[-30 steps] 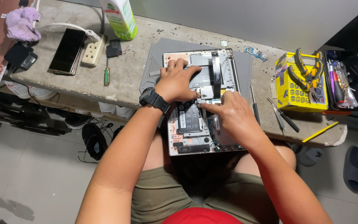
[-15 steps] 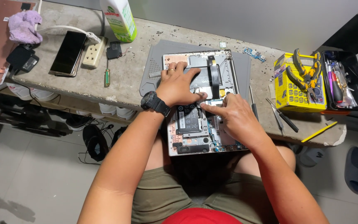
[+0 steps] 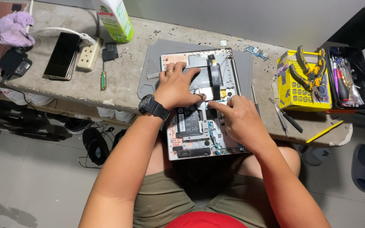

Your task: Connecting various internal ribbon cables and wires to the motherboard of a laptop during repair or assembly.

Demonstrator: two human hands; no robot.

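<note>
An opened laptop (image 3: 195, 143) lies bottom-up, half on a grey work mat (image 3: 148, 80) and half over my lap, its boards and black battery (image 3: 186, 122) exposed. My left hand (image 3: 178, 86), with a black watch (image 3: 153, 106) on the wrist, rests flat on the upper middle of the internals with its fingers spread. My right hand (image 3: 239, 120) lies over the right side of the laptop. Its index finger stretches left and touches the board close to my left thumb. The other right fingers are curled, and I see nothing held in either hand.
On the concrete bench, a yellow meter with pliers on it (image 3: 303, 82) and a black tool tray (image 3: 351, 78) stand at the right. Thin hand tools (image 3: 286, 114) and a yellow stick (image 3: 324, 131) lie nearby. A green screwdriver (image 3: 103, 78), power strip (image 3: 88, 52), phone (image 3: 62, 55) and bottle (image 3: 115, 17) lie left.
Both hands stay on the open laptop in nearly the same spots. The right index fingertip has crept slightly right along the board beside the left thumb.
</note>
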